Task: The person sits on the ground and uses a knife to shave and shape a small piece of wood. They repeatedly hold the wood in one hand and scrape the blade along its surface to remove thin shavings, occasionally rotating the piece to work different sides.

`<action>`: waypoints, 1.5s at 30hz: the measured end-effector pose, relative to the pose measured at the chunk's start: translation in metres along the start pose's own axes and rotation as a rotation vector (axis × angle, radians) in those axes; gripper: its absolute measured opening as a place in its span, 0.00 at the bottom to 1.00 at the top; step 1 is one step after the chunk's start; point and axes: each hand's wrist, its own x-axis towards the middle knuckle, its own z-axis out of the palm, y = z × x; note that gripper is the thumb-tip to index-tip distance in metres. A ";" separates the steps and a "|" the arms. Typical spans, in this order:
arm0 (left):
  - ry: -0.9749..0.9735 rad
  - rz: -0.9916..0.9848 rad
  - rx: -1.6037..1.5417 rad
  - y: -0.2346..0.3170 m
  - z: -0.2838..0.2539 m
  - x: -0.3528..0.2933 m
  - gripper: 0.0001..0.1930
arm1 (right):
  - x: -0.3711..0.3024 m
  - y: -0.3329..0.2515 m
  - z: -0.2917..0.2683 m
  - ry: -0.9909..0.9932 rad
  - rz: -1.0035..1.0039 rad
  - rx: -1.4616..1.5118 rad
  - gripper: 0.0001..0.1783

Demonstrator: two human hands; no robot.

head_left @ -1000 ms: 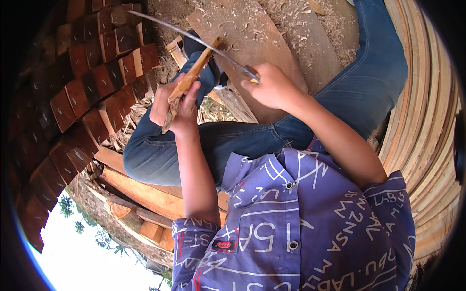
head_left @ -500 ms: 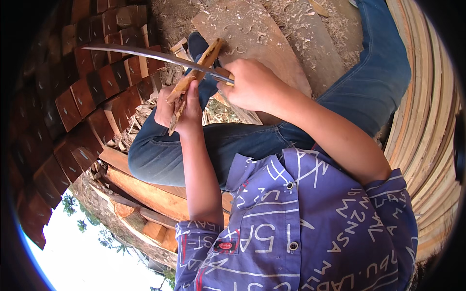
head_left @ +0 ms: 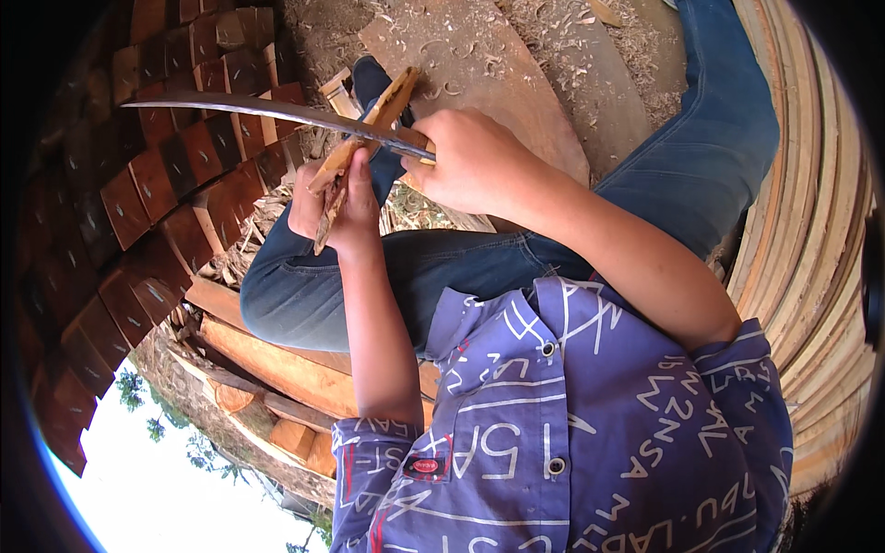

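Observation:
My left hand [head_left: 334, 205] grips a thin, reddish wooden stick [head_left: 363, 140] that slants up to the right. My right hand [head_left: 475, 161] is closed around the handle of a long, curved, dark blade [head_left: 267, 111]. The blade lies nearly level and crosses the stick just above my left fingers, its tip pointing left. Both hands are over my left knee in blue jeans [head_left: 387, 276].
Stacked reddish wooden blocks [head_left: 157, 194] fill the left side. A flat chopping slab [head_left: 498, 83] strewn with wood shavings lies ahead. Curved pale planks [head_left: 820, 230] run down the right. Rough logs [head_left: 267, 359] lie under my leg.
The blade has swung from pointing up-left to lying level across the stick. My right hand has moved left, closer to my left hand.

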 end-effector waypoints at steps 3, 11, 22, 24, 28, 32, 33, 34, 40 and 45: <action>-0.026 0.012 0.061 0.004 -0.003 0.001 0.10 | 0.008 0.019 0.007 0.026 0.080 -0.006 0.13; -0.078 -0.006 0.093 0.006 -0.004 0.004 0.13 | 0.003 0.011 0.002 0.027 0.058 -0.012 0.12; -0.107 -0.049 0.090 0.003 -0.006 0.002 0.13 | 0.018 0.027 0.000 -0.021 0.137 -0.044 0.13; -0.101 -0.052 0.051 0.005 -0.010 -0.003 0.13 | 0.004 0.019 0.007 -0.012 0.078 -0.005 0.13; -0.110 -0.051 0.052 0.003 -0.007 0.001 0.13 | 0.004 0.008 0.000 0.007 0.033 0.015 0.12; -0.040 -0.014 0.020 0.008 -0.001 0.005 0.11 | 0.026 0.050 0.006 0.021 0.105 -0.026 0.16; -0.044 0.005 0.013 0.010 0.000 0.004 0.11 | 0.025 0.049 0.006 0.036 0.110 -0.033 0.15; -0.034 0.014 0.009 0.008 0.001 0.004 0.11 | 0.023 0.047 0.006 0.050 0.115 -0.039 0.13; 0.006 -0.001 -0.006 -0.002 0.002 0.002 0.12 | 0.006 0.022 0.008 0.006 0.078 0.018 0.13; -0.109 -0.042 0.114 0.005 -0.008 0.001 0.13 | 0.023 0.052 0.011 0.043 0.138 -0.012 0.12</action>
